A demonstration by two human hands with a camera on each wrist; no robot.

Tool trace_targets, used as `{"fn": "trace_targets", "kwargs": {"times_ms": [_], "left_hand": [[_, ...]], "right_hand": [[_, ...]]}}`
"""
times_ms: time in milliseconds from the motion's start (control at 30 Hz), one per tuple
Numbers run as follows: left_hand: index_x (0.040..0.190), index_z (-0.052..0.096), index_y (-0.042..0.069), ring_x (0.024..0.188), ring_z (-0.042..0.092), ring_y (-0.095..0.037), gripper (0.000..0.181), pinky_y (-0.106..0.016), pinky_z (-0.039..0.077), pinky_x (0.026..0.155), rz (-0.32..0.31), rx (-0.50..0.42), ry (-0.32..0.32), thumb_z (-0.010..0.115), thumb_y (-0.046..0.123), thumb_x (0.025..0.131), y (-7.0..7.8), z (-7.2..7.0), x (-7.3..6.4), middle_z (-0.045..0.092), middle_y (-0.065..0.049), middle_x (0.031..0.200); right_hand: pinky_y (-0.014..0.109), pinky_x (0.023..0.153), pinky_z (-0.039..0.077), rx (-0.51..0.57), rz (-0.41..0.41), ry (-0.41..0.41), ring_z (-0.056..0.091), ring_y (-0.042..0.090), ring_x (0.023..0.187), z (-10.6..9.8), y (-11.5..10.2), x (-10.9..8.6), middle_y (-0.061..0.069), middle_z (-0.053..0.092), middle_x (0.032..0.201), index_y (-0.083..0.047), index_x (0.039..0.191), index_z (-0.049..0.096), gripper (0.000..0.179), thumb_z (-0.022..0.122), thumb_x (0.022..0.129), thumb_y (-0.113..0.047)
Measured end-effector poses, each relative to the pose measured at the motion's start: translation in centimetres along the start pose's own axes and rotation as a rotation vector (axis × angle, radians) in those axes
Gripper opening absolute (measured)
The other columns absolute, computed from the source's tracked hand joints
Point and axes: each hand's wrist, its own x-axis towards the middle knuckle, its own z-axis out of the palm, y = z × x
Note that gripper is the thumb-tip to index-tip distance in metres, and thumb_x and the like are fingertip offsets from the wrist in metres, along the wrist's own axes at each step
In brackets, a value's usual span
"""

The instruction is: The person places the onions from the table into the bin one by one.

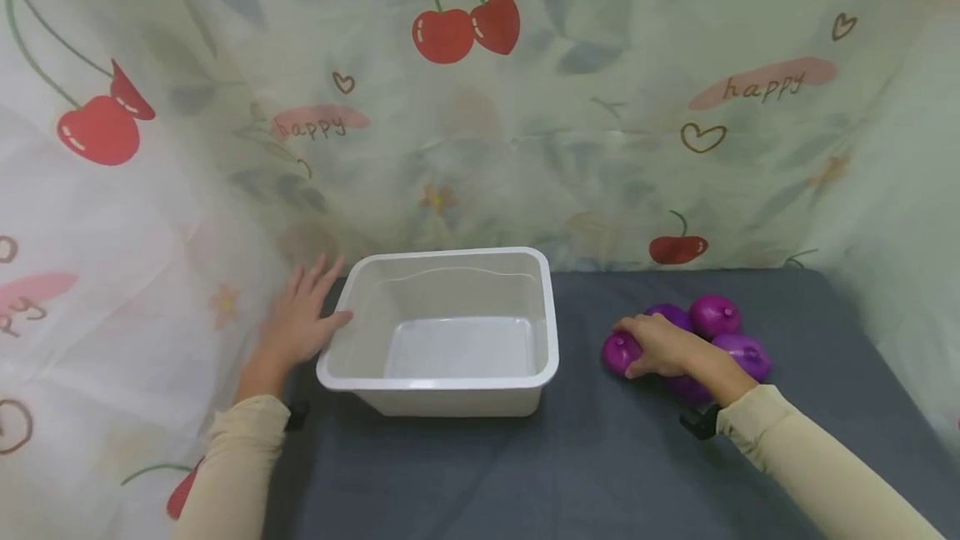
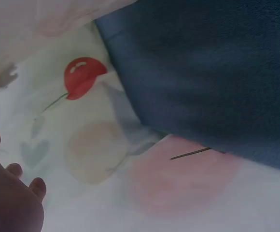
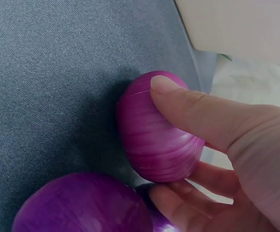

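Observation:
A purple onion (image 1: 621,353) is in my right hand (image 1: 663,346). In the right wrist view the thumb (image 3: 188,104) lies across the onion (image 3: 154,128), with the other fingers curled on its far side. More onions, including one at the back (image 1: 715,315) and one at the right (image 1: 742,354), sit around that hand, partly hidden by it. My left hand (image 1: 300,319) is at the left rim of a white plastic tub (image 1: 551,340), fingers spread and thumb at the rim. The left wrist view catches only part of this hand (image 2: 14,193) at its lower left.
Dark grey cloth (image 1: 480,473) covers the table. A pale curtain (image 1: 517,148) with printed cherries hangs behind the table and along both sides, close to the left arm. Each wrist carries a black strap or mount (image 1: 701,422).

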Motion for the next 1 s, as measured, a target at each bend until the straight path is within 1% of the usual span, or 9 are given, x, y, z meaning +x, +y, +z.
{"fn": "trace_targets", "kwargs": {"times_ms": [133, 200, 333, 367, 533, 600, 733, 867, 1000], "left_hand": [[0.165, 0.013, 0.029, 0.154, 0.011, -0.057, 0.083, -0.076, 0.023, 0.115, -0.01, 0.069, -0.03, 0.057, 0.047, 0.098, -0.7, 1.0, -0.1, 0.012, -0.016, 0.173], [0.165, 0.013, 0.031, 0.154, 0.01, -0.056, 0.081, -0.076, 0.021, 0.115, -0.004, 0.081, -0.046, 0.055, 0.048, 0.098, -0.8, 1.1, -0.1, 0.012, -0.013, 0.174], [0.164, 0.013, 0.036, 0.156, 0.006, -0.054, 0.076, -0.077, 0.014, 0.117, -0.001, 0.068, -0.075, 0.053, 0.044, 0.1, -0.7, 1.1, 0.0, 0.011, -0.003, 0.174], [0.164, 0.014, 0.036, 0.156, 0.006, -0.053, 0.075, -0.077, 0.014, 0.117, -0.001, 0.059, -0.078, 0.053, 0.043, 0.1, -0.7, 1.0, 0.1, 0.013, -0.002, 0.174], [0.164, 0.016, 0.036, 0.157, 0.017, -0.047, 0.074, -0.074, 0.021, 0.117, -0.008, 0.074, -0.06, 0.052, 0.042, 0.099, -0.6, 1.2, 0.0, 0.023, 0.002, 0.171], [0.164, 0.016, 0.035, 0.157, 0.018, -0.046, 0.074, -0.074, 0.021, 0.117, 0.001, 0.06, -0.053, 0.052, 0.041, 0.099, -0.6, 1.4, -0.1, 0.024, 0.002, 0.171], [0.164, 0.017, 0.033, 0.157, 0.015, -0.046, 0.075, -0.074, 0.018, 0.118, 0.016, 0.008, -0.041, 0.051, 0.038, 0.098, -0.8, 1.9, -0.3, 0.021, 0.005, 0.172], [0.164, 0.018, 0.032, 0.158, 0.013, -0.046, 0.074, -0.075, 0.014, 0.118, 0.012, -0.042, -0.041, 0.051, 0.035, 0.098, -0.8, 2.0, -0.4, 0.021, 0.006, 0.172], [0.164, 0.017, 0.033, 0.158, 0.01, -0.046, 0.073, -0.075, 0.01, 0.12, 0.011, -0.054, -0.052, 0.05, 0.033, 0.099, -0.9, 1.9, -0.2, 0.02, 0.007, 0.172]], "right_hand": [[0.058, 0.102, 0.049, -0.003, -0.022, 0.01, 0.059, 0.044, 0.123, 0.1, -0.1, 0.2, 0.025, 0.064, 0.13, 0.004, 0.135, 0.057, 0.067, 0.085, 0.08, -0.02], [0.057, 0.101, 0.05, -0.005, -0.033, 0.022, 0.061, 0.042, 0.12, 0.2, -0.1, 0.2, 0.024, 0.064, 0.127, 0.004, 0.134, 0.058, 0.067, 0.086, 0.079, -0.02], [0.055, 0.1, 0.051, -0.008, -0.052, 0.043, 0.062, 0.039, 0.117, 0.3, -0.2, 0.3, 0.021, 0.066, 0.124, 0.003, 0.132, 0.06, 0.067, 0.088, 0.077, -0.022], [0.055, 0.099, 0.052, -0.007, -0.055, 0.046, 0.063, 0.038, 0.116, 0.2, -0.2, 0.3, 0.02, 0.066, 0.123, 0.003, 0.131, 0.06, 0.067, 0.088, 0.076, -0.023], [0.051, 0.093, 0.054, 0.039, -0.028, 0.069, 0.064, 0.03, 0.107, -0.1, -0.2, 0.4, 0.016, 0.063, 0.119, -0.004, 0.127, 0.061, 0.065, 0.088, 0.075, -0.032], [0.049, 0.091, 0.055, 0.064, -0.012, 0.083, 0.063, 0.027, 0.104, -0.3, -0.2, 0.3, 0.015, 0.06, 0.118, -0.007, 0.126, 0.06, 0.065, 0.089, 0.074, -0.033], [0.048, 0.088, 0.056, 0.106, -0.009, 0.113, 0.062, 0.026, 0.103, -0.8, -0.2, 0.2, 0.015, 0.055, 0.118, -0.009, 0.127, 0.057, 0.066, 0.089, 0.073, -0.032], [0.049, 0.087, 0.057, 0.151, -0.01, 0.156, 0.061, 0.03, 0.106, -1.6, -0.5, 0.2, 0.018, 0.052, 0.122, -0.007, 0.129, 0.056, 0.068, 0.09, 0.073, -0.029], [0.05, 0.088, 0.057, 0.183, -0.008, 0.205, 0.06, 0.033, 0.111, -2.8, -0.9, 0.1, 0.021, 0.055, 0.126, -0.006, 0.132, 0.054, 0.071, 0.089, 0.075, -0.028]]}}
